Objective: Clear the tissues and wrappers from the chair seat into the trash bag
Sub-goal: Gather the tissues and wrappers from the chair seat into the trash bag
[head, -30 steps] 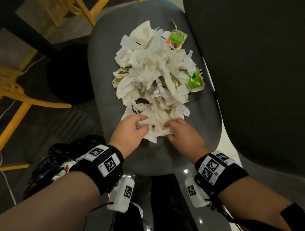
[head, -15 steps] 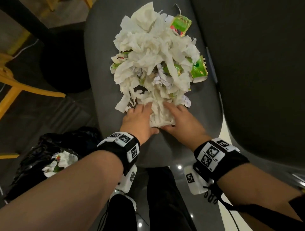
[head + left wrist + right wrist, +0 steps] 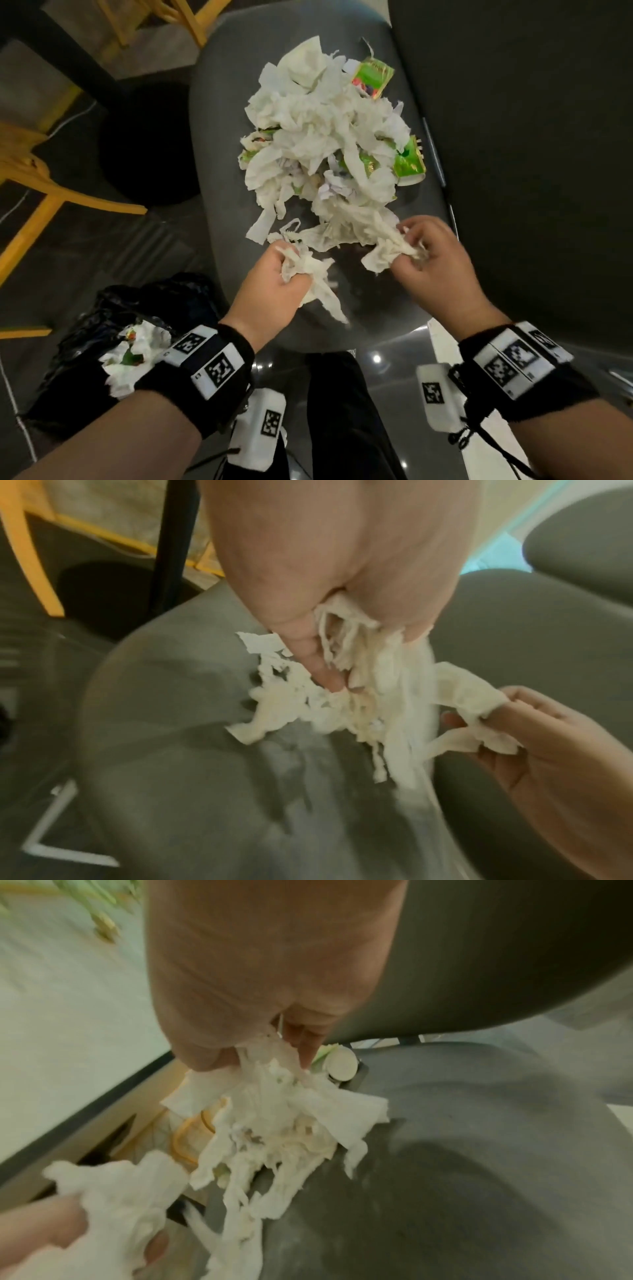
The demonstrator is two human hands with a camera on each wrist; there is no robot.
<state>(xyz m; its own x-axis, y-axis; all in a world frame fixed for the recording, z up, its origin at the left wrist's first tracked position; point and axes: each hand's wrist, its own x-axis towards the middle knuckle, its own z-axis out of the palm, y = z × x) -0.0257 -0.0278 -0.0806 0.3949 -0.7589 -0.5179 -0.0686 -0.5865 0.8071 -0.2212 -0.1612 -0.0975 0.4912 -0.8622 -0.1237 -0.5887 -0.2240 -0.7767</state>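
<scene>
A heap of crumpled white tissues (image 3: pixel 325 130) mixed with green wrappers (image 3: pixel 373 77) covers the far half of the grey chair seat (image 3: pixel 219 144). My left hand (image 3: pixel 274 277) grips a torn clump of tissue (image 3: pixel 315 274) just above the seat's near part; the same clump (image 3: pixel 369 704) hangs from its fingers in the left wrist view. My right hand (image 3: pixel 435 260) grips another wad of tissue (image 3: pixel 390 250) at the heap's near edge, seen as a wad (image 3: pixel 281 1123) in the right wrist view. The black trash bag (image 3: pixel 85 329) lies open at lower left with tissues inside.
The dark chair back (image 3: pixel 531 154) rises on the right. Yellow wooden chair legs (image 3: pixel 44 202) and a black round base (image 3: pixel 147 147) stand on the floor at left. A green paper cup (image 3: pixel 409 164) lies on its side at the heap's right edge.
Both hands, pressed together on the heap's near edge before, have pulled apart and lifted, each now clutching a torn wad of tissue.
</scene>
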